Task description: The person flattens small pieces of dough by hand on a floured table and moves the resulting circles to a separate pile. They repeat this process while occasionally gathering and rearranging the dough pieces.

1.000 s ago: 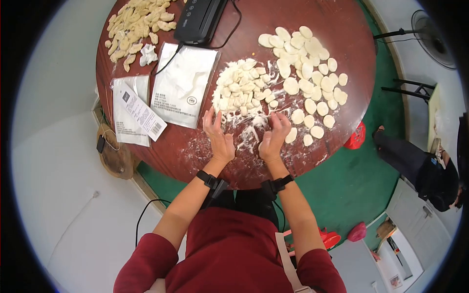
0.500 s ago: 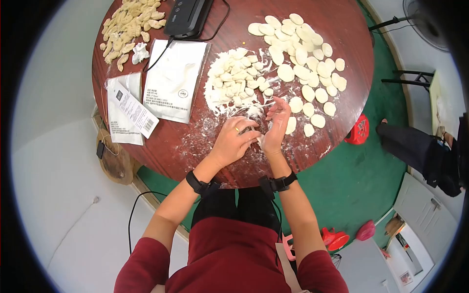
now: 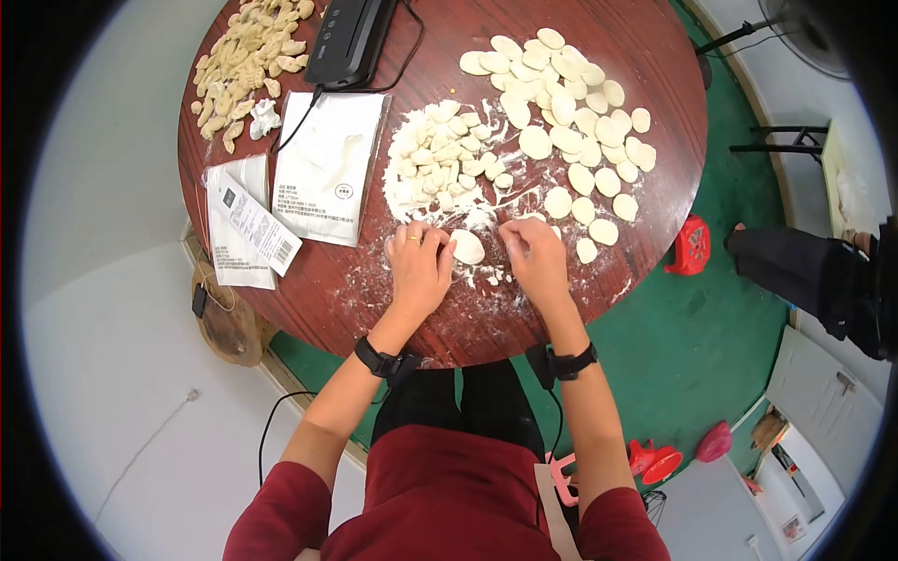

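Observation:
A flattened dough round (image 3: 468, 248) lies on the floured table between my hands. My left hand (image 3: 418, 269) rests on the tabletop, its fingers a little apart and its thumb side against the round's left edge. To the right, my right hand (image 3: 540, 262) is closed, with curled fingers pointing down at the table; whatever is in them is hidden. Ahead of my hands sits a heap of small dough pieces (image 3: 440, 157) in white flour. Many flat dough rounds (image 3: 535, 142) spread over the right side, some overlapping. One pale round partly shows just behind my right hand.
Shaped dough pieces (image 3: 245, 56) cover the far left of the round table (image 3: 374, 309). Near them are a black corded appliance (image 3: 351, 42) and white printed packets (image 3: 323, 168). A red stool (image 3: 690, 245) and a person's dark-clothed legs (image 3: 786, 271) are at the right.
My hands, close together before, have moved apart, the left going left and the right going right and lower. The flat dough round now shows between them. The right hand's fingers have curled downward.

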A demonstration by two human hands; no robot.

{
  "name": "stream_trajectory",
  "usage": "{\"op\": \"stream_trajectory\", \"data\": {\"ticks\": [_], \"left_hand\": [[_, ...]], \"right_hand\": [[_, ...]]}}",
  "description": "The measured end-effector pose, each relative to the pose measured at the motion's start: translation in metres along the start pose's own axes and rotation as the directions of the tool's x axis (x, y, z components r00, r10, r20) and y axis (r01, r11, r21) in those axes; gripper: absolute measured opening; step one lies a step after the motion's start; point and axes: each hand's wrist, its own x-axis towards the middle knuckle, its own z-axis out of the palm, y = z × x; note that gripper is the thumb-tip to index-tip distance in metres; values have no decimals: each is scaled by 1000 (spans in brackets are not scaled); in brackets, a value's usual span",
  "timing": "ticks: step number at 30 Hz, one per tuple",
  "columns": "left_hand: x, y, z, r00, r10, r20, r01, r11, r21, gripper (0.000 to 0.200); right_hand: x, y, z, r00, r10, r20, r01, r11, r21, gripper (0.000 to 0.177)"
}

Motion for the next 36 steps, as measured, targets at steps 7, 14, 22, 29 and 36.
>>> {"op": "stream_trajectory", "data": {"ticks": [7, 14, 22, 29, 36], "left_hand": [[-5, -10, 12, 961, -156, -227, 138, 986, -92, 18], [-12, -12, 27, 917, -203, -344, 207, 978, -25, 21], [-20, -17, 40, 926, -176, -334, 169, 984, -48, 23], [-22, -18, 37, 944, -111, -310, 79, 991, -111, 21], [-26, -25, 44, 945, -106, -309, 85, 993, -82, 17]], "right_hand": [[2, -18, 49, 987, -92, -133, 42, 941, -336, 19], [33, -24, 108, 946, -203, -254, 40, 848, -528, 33], [31, -18, 111, 957, -277, -88, 201, 849, -490, 40], [33, -25, 113, 968, -239, -70, 173, 847, -502, 35], [34, -28, 107, 985, -169, 23, 160, 871, -464, 37]]}}
